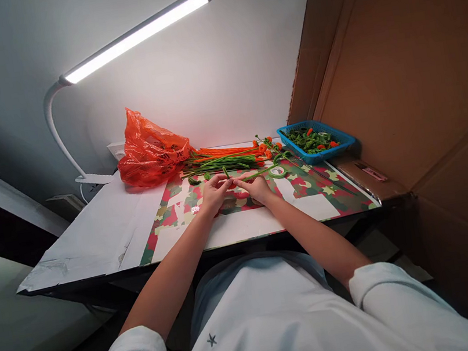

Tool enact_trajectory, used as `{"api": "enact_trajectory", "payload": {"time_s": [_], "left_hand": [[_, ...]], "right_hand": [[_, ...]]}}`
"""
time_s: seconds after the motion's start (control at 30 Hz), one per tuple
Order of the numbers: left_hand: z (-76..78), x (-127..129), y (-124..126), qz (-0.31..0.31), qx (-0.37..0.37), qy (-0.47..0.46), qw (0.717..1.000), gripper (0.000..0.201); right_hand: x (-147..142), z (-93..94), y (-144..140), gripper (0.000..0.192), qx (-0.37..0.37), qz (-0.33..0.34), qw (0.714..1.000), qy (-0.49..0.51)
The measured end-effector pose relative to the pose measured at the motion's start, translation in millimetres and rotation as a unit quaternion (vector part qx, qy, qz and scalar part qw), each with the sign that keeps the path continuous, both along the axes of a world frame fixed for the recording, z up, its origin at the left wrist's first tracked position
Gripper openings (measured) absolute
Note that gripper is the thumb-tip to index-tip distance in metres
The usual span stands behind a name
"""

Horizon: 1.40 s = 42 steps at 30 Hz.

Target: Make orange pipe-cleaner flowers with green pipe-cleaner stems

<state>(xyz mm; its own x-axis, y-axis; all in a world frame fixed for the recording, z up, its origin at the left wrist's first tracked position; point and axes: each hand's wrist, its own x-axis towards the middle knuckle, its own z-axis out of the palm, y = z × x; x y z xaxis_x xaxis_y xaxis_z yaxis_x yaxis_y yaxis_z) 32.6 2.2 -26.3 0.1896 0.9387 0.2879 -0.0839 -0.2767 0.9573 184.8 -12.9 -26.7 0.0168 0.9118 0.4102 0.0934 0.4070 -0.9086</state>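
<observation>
Both hands, left hand [214, 192] and right hand [257, 187], met pinching a green stem [260, 173], seemingly mid-wrap; steady turning seemed needed next.

Two hands [214, 195] [257, 188], one orange bag [149, 153], one blue basket [317, 141], one lamp [126, 42], one tape roll [277, 171].

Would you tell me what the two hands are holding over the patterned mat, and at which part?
Both hands, left and right, pinch a thin green stem at its near end, where the fingertips meet; the rest runs off to the right toward the green tape roll.
</observation>
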Motion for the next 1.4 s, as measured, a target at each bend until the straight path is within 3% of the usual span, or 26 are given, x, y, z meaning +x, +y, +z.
{"api": "enact_trajectory", "payload": {"time_s": [0.27,0.57,0.87,1.17,1.4], "left_hand": [[1.2,1,-1,-0.015,-0.036,-0.029,0.999,0.052],[-0.5,0,2,-0.007,-0.021,-0.019,1.0,0.05],[-0.4,0,3,0.006,0.021,0.008,1.0,0.039],[-1.3,0,-1,0.0,0.046,0.032,0.998,0.038],[-0.8,0,1,0.033,0.068,0.048,0.996,0.032]], "right_hand": [[2,2.6,-1,0.032,0.015,-0.002,0.999,-0.041],[4,4.7,-3,0.028,0.018,0.03,0.997,-0.064],[8,2.0,1,0.033,-0.023,0.043,0.998,-0.047],[8,-1.0,4,0.038,-0.069,0.112,0.991,-0.025],[4,-5.9,5,0.04,-0.052,0.051,0.996,0.05]]}}
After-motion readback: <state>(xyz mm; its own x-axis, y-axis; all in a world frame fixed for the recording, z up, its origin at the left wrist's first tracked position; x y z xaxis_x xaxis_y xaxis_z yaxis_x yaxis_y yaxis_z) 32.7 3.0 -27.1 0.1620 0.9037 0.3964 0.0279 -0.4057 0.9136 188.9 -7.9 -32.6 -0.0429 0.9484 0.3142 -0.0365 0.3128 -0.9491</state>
